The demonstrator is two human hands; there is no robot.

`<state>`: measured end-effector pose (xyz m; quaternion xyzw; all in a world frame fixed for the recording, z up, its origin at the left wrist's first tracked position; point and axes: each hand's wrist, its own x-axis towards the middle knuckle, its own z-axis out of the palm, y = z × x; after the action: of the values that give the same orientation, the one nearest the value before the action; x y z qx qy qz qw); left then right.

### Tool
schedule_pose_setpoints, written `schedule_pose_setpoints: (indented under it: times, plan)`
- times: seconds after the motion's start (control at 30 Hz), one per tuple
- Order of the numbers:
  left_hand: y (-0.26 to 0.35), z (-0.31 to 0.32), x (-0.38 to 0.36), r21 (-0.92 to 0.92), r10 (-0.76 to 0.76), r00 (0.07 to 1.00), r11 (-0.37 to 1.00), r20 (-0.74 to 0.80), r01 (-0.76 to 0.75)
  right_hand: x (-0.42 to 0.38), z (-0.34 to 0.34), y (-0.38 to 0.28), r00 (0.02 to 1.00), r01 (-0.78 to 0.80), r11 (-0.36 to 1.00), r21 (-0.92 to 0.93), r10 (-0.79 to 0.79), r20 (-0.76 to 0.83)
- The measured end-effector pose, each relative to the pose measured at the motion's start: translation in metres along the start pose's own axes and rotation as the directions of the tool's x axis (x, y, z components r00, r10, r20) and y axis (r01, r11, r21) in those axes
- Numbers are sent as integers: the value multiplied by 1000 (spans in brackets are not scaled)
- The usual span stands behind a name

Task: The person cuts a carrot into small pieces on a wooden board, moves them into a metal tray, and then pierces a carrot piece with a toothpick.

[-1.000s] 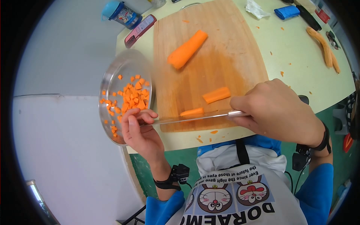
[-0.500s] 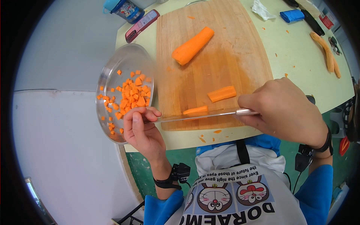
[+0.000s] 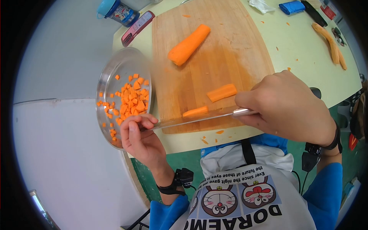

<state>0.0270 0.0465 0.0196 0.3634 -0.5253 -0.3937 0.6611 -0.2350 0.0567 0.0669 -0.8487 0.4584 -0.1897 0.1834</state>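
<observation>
My right hand (image 3: 285,109) is closed around the handle of a kitchen knife (image 3: 193,120), its blade seen nearly edge-on over the near part of a wooden cutting board (image 3: 245,34). At the other end, my left hand (image 3: 141,136) pinches the blade's tip between thumb and fingers. Just beyond the blade lie a thin carrot stick (image 3: 196,111) and a thicker carrot piece (image 3: 222,92). Farther up the board is a large peeled carrot (image 3: 189,45). Diced carrot (image 3: 133,97) lies in a round metal dish (image 3: 128,57) beside my left hand.
A phone (image 3: 138,28) and a blue bottle (image 3: 119,13) are at the back left. Crumpled tissue (image 3: 262,5), a blue packet (image 3: 292,7), a black-handled item (image 3: 315,14) and long tan, root-like pieces (image 3: 329,43) lie to the right. Carrot scraps (image 3: 219,132) dot the near table edge.
The view has shifted slightly, so the board, dish and carrots sit a little farther left. Both hands keep their hold on the knife.
</observation>
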Motion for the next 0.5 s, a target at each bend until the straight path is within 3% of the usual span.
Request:
schedule_pose_setpoints:
  times: [0.5]
  plan:
    - [0,0,-3,43,-66,998,997,-5,66,10,-7,-4,983,-55,995,-84,68,173]
